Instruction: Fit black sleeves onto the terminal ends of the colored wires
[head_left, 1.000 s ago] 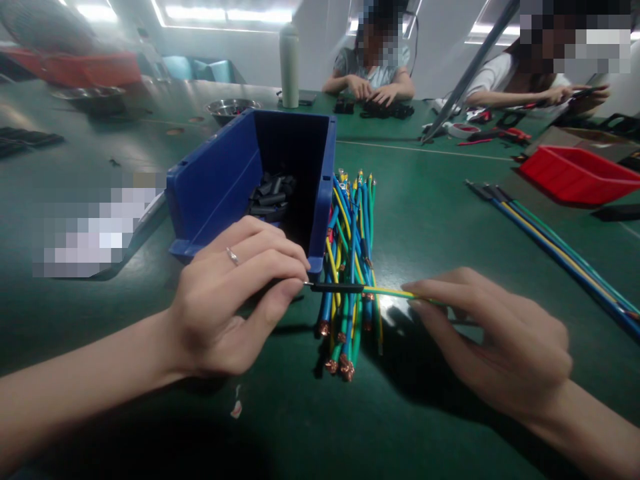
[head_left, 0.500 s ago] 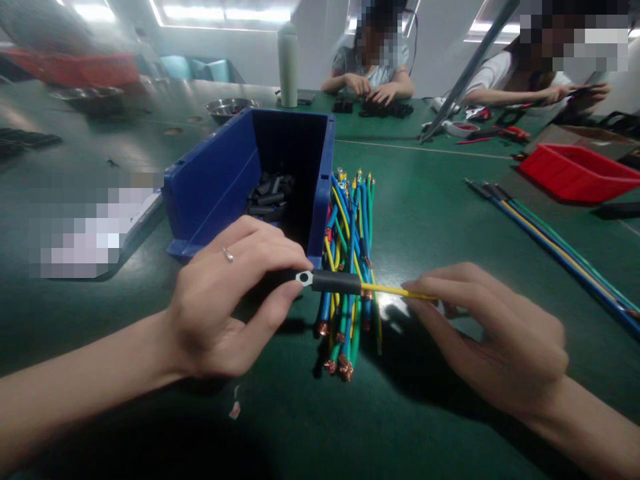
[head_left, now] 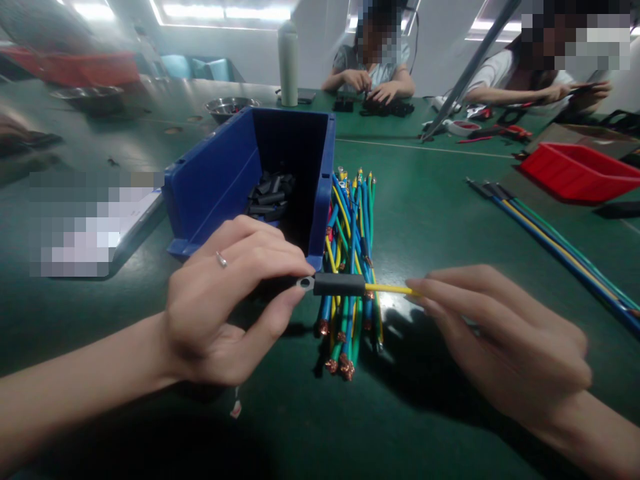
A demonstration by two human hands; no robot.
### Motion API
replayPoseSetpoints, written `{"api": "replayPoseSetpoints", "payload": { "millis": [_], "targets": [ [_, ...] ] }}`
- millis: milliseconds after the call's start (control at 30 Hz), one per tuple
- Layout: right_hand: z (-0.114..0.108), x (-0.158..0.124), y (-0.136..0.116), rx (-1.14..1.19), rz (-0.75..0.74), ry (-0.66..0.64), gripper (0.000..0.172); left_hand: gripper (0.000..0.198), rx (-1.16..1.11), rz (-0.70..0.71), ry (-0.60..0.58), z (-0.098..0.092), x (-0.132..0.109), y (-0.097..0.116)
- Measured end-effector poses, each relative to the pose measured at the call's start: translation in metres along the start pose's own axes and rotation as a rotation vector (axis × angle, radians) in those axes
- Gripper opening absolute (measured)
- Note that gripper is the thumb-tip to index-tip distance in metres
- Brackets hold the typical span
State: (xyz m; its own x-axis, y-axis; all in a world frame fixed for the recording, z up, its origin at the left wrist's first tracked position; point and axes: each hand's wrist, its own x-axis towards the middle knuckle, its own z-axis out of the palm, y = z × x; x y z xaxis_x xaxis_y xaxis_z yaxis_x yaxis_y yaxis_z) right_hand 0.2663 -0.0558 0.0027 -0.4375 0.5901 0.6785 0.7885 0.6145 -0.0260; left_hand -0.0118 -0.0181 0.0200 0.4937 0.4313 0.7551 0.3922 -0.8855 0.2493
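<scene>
My left hand (head_left: 230, 300) pinches the ring terminal (head_left: 305, 283) at the end of a yellow-green wire (head_left: 393, 289). A black sleeve (head_left: 339, 284) covers the wire just behind the terminal. My right hand (head_left: 500, 333) pinches the same wire further right, holding it level above the table. Under the wire lies a bundle of blue, green and yellow wires (head_left: 350, 253) with bare copper ends towards me. A blue bin (head_left: 220, 180) with black sleeves (head_left: 270, 193) inside stands just behind my left hand.
A red tray (head_left: 575, 175) sits at the right, with long wires (head_left: 550, 240) lying in front of it. Two other people work at the far side of the green table (head_left: 430, 200). A steel bowl (head_left: 227, 107) and a pale bottle (head_left: 289, 63) stand behind the bin.
The terminal, seen edge-on a second ago, has turned flat so its ring shows. The black sleeve looks thicker and sits up against it. Both hands kept their places.
</scene>
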Motion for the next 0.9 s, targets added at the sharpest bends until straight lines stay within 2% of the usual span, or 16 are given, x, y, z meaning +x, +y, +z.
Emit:
{"api": "replayPoseSetpoints", "payload": {
  "millis": [133, 367, 900],
  "targets": [
    [-0.0002, -0.0007, 0.0002, 0.023, -0.002, 0.005, 0.027, 0.014, 0.07, -0.051, -0.01, -0.0014, -0.0007, 0.0011],
    [0.0002, 0.0036, -0.0006, 0.036, -0.01, -0.027, 0.021, 0.021, 0.09, -0.048, -0.143, -0.0034, 0.0021, -0.0021],
    [0.001, 0.0034, -0.0009, 0.108, -0.005, -0.026, 0.019, 0.023, 0.07, -0.041, -0.113, -0.0008, 0.0022, -0.0018]
  ]
}}
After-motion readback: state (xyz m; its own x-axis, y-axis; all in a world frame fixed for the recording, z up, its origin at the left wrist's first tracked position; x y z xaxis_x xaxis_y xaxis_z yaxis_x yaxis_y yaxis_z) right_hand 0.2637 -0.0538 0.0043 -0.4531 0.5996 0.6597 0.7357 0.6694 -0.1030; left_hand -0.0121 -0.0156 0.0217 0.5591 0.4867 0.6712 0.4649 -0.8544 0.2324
